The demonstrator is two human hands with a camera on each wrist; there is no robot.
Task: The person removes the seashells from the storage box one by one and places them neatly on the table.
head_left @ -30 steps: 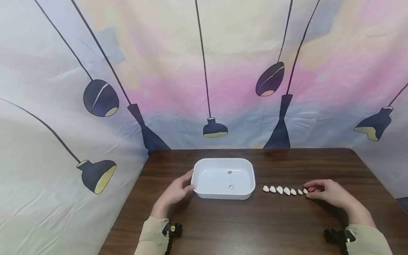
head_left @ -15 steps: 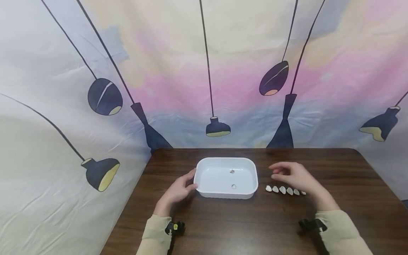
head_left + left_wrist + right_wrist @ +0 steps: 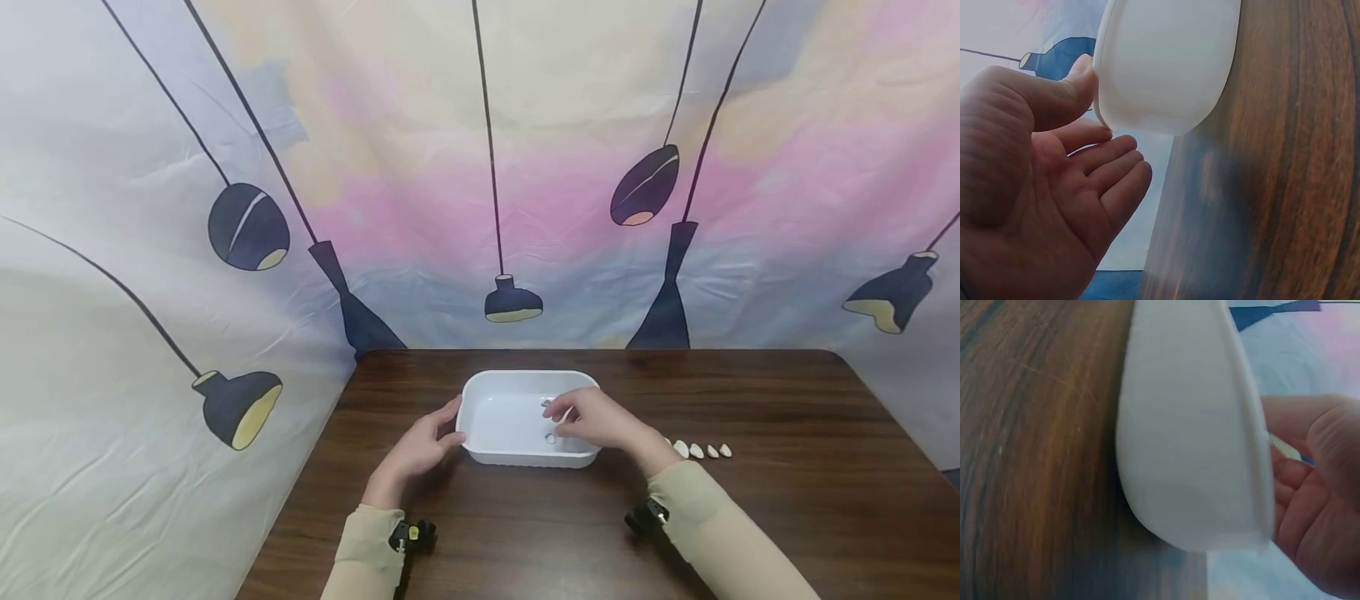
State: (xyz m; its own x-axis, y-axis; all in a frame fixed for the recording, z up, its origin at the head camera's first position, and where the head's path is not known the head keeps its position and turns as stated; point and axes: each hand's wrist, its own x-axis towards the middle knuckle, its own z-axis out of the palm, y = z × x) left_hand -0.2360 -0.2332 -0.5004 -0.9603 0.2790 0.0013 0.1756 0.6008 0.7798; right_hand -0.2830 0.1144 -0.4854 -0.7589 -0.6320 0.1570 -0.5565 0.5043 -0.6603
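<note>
A white rectangular tray [image 3: 510, 459] with rounded corners sits on the table, two small shell-like pieces inside: one [image 3: 551, 438] near the front, another [image 3: 546, 402] behind it. My left hand [image 3: 416, 448] holds the tray's left end, thumb and index finger at the rim, the other fingers extended in the left wrist view. My right hand [image 3: 600, 418] reaches over the tray's right rim, thumb and index fingertips above those two pieces. I cannot tell whether something sits between these fingertips. In the right wrist view the tray wall [image 3: 1191, 437] hides them.
A row of small white shell-like pieces [image 3: 697, 451] lies on the brown wooden table [image 3: 525, 533] right of the tray, its left part hidden by my right forearm. Behind the table hangs a cloth [image 3: 420, 167] printed with lamps.
My right hand has lifted from the right end of the row and moved left until over the tray. My left hand stays at the tray's left end.
</note>
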